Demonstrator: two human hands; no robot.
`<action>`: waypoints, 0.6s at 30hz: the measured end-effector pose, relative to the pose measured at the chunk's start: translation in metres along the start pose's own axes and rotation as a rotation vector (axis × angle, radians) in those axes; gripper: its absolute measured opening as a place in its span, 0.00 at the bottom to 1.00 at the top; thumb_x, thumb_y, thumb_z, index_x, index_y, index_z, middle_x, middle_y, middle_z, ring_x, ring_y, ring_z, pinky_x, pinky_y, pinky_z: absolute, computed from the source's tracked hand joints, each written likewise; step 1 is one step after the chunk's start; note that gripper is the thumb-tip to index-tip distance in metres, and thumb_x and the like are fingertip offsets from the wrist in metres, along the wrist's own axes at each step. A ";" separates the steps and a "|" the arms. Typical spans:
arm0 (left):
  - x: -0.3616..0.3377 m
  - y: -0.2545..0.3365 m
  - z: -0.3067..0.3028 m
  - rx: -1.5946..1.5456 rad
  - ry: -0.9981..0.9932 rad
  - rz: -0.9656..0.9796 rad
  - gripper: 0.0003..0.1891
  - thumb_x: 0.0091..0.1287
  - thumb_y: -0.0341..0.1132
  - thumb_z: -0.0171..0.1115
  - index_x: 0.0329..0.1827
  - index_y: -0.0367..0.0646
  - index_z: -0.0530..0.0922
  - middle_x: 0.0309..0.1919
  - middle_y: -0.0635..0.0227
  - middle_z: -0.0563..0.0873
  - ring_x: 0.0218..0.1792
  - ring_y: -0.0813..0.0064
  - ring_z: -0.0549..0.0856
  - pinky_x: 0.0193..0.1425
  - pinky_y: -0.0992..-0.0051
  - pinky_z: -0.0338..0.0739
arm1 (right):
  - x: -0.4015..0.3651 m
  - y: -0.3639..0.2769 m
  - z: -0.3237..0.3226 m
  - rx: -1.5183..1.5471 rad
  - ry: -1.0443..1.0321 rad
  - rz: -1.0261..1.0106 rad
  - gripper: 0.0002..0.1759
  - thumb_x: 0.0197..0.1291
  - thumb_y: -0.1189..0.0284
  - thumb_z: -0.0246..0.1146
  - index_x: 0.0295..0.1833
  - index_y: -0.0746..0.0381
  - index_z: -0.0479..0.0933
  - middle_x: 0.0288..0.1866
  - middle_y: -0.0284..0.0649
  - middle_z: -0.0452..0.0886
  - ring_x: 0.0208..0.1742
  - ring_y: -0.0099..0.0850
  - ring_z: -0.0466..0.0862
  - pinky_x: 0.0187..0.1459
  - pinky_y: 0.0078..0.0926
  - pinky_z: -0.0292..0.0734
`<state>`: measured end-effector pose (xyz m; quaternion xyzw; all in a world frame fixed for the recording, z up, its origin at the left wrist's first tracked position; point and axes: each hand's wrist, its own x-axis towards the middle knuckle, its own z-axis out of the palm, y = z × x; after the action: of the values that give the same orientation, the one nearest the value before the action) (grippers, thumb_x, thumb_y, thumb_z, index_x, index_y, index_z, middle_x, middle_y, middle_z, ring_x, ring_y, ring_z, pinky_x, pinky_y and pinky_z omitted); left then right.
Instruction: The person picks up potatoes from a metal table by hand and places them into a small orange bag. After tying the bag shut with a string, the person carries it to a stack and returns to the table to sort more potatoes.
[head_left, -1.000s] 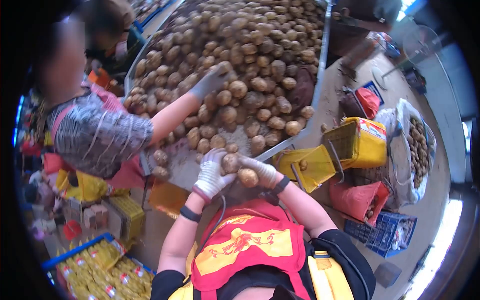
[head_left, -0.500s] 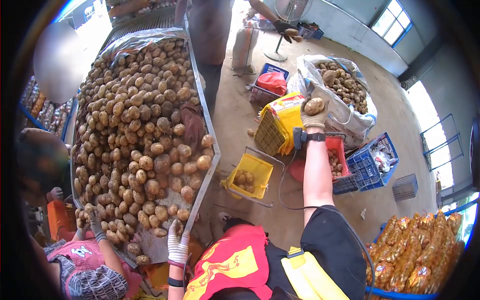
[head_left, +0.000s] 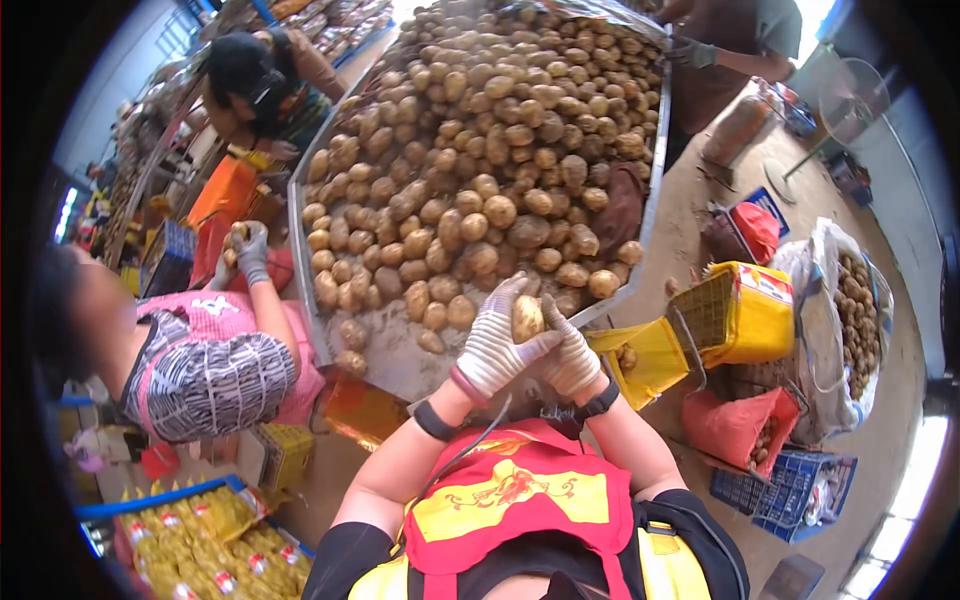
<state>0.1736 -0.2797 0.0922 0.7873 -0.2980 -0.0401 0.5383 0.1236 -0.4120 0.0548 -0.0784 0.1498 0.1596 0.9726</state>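
A potato (head_left: 527,318) is held upright between my two gloved hands, over the near edge of the sorting table (head_left: 392,362). My left hand (head_left: 495,345), in a white knit glove, closes on it from the left, thumb across its lower part. My right hand (head_left: 570,358) presses it from the right, its fingers partly hidden. Just beyond my hands lies a large heap of soil-dusted potatoes (head_left: 470,190). A dark reddish cloth (head_left: 622,205) rests among them by the right rim.
A yellow basket (head_left: 655,365) stands right of the table, with a yellow crate (head_left: 750,315), red basket (head_left: 740,425), blue crate (head_left: 795,490) and white potato sack (head_left: 820,330) beyond. One co-worker (head_left: 215,350) sorts at left; another's gloved hand (head_left: 692,52) is at the far rim.
My view has swung left. My right hand has come back from near the white sack to the table, and my left hand has left the table edge to meet it at a potato.
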 end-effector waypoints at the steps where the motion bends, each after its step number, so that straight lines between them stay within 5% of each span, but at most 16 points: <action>1: -0.008 -0.012 0.000 -0.083 0.071 -0.096 0.37 0.59 0.45 0.75 0.67 0.37 0.68 0.59 0.56 0.77 0.62 0.66 0.76 0.68 0.69 0.69 | 0.011 0.014 -0.001 0.041 -0.002 0.016 0.30 0.68 0.49 0.60 0.65 0.61 0.71 0.59 0.39 0.80 0.58 0.33 0.81 0.62 0.34 0.77; 4: -0.028 -0.020 -0.015 -0.251 0.129 -0.287 0.27 0.66 0.43 0.69 0.61 0.37 0.72 0.53 0.61 0.81 0.54 0.71 0.79 0.62 0.71 0.74 | 0.027 0.043 0.001 -0.233 0.110 -0.011 0.34 0.66 0.43 0.57 0.64 0.60 0.72 0.55 0.38 0.82 0.54 0.31 0.83 0.55 0.29 0.80; 5: -0.035 -0.040 -0.012 -0.387 0.216 -0.312 0.20 0.73 0.46 0.60 0.56 0.39 0.75 0.48 0.64 0.82 0.49 0.76 0.81 0.55 0.73 0.77 | 0.031 0.049 -0.002 -0.237 0.112 0.010 0.34 0.66 0.43 0.57 0.64 0.60 0.72 0.55 0.38 0.82 0.54 0.31 0.83 0.55 0.29 0.80; 8: -0.047 -0.047 -0.051 -1.092 0.206 -0.827 0.28 0.72 0.59 0.54 0.57 0.41 0.75 0.49 0.63 0.82 0.50 0.79 0.81 0.50 0.74 0.80 | 0.045 0.062 -0.026 -0.205 -0.017 0.295 0.43 0.60 0.31 0.51 0.62 0.58 0.74 0.51 0.36 0.83 0.48 0.28 0.83 0.45 0.24 0.79; 9: -0.047 -0.027 -0.050 -1.103 0.240 -0.614 0.32 0.70 0.62 0.56 0.61 0.42 0.73 0.50 0.62 0.82 0.50 0.77 0.81 0.51 0.75 0.79 | 0.051 0.069 -0.025 -0.319 0.037 0.237 0.42 0.61 0.33 0.52 0.63 0.58 0.71 0.59 0.39 0.78 0.55 0.36 0.79 0.63 0.37 0.73; 10: -0.055 -0.032 -0.052 -1.108 0.248 -0.614 0.32 0.70 0.62 0.56 0.61 0.42 0.73 0.50 0.62 0.82 0.50 0.77 0.81 0.51 0.75 0.79 | 0.052 0.073 -0.026 -0.324 0.040 0.244 0.42 0.61 0.33 0.52 0.63 0.58 0.71 0.59 0.39 0.78 0.55 0.36 0.79 0.63 0.37 0.73; 12: -0.073 -0.053 -0.056 0.014 0.034 -0.209 0.34 0.69 0.64 0.56 0.64 0.43 0.71 0.50 0.62 0.82 0.51 0.77 0.81 0.52 0.76 0.78 | 0.049 0.080 0.003 -0.296 0.074 0.257 0.41 0.61 0.32 0.52 0.62 0.57 0.71 0.58 0.40 0.77 0.53 0.36 0.79 0.64 0.40 0.72; 14: -0.084 -0.069 -0.050 0.043 0.124 -0.284 0.30 0.69 0.62 0.57 0.60 0.44 0.74 0.47 0.62 0.83 0.48 0.76 0.82 0.49 0.77 0.79 | 0.056 0.090 -0.011 -0.399 0.122 0.253 0.40 0.60 0.31 0.52 0.60 0.55 0.73 0.53 0.39 0.80 0.48 0.32 0.81 0.55 0.33 0.78; 16: -0.092 -0.080 -0.046 -0.530 0.263 -0.616 0.28 0.70 0.61 0.56 0.55 0.44 0.76 0.43 0.64 0.84 0.43 0.76 0.83 0.46 0.75 0.80 | 0.052 0.092 -0.007 -0.525 0.070 0.391 0.39 0.59 0.31 0.54 0.57 0.55 0.76 0.47 0.38 0.83 0.43 0.28 0.83 0.41 0.23 0.81; 17: -0.083 -0.073 -0.056 -0.735 0.341 -0.887 0.30 0.71 0.64 0.52 0.51 0.44 0.78 0.39 0.66 0.84 0.39 0.76 0.83 0.44 0.74 0.81 | 0.050 0.095 -0.003 -0.297 0.056 0.461 0.39 0.61 0.31 0.50 0.57 0.54 0.75 0.40 0.33 0.84 0.28 0.24 0.81 0.22 0.19 0.74; 18: -0.084 -0.069 -0.063 -0.986 0.346 -0.854 0.33 0.70 0.67 0.48 0.52 0.44 0.78 0.41 0.66 0.84 0.42 0.76 0.83 0.47 0.72 0.82 | 0.050 0.095 -0.007 -0.297 0.062 0.463 0.39 0.61 0.31 0.50 0.57 0.54 0.75 0.40 0.33 0.84 0.28 0.24 0.81 0.22 0.19 0.74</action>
<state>0.1586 -0.1678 0.0369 0.4934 0.1828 -0.2542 0.8115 0.1348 -0.3103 0.0221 -0.1887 0.1686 0.3953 0.8830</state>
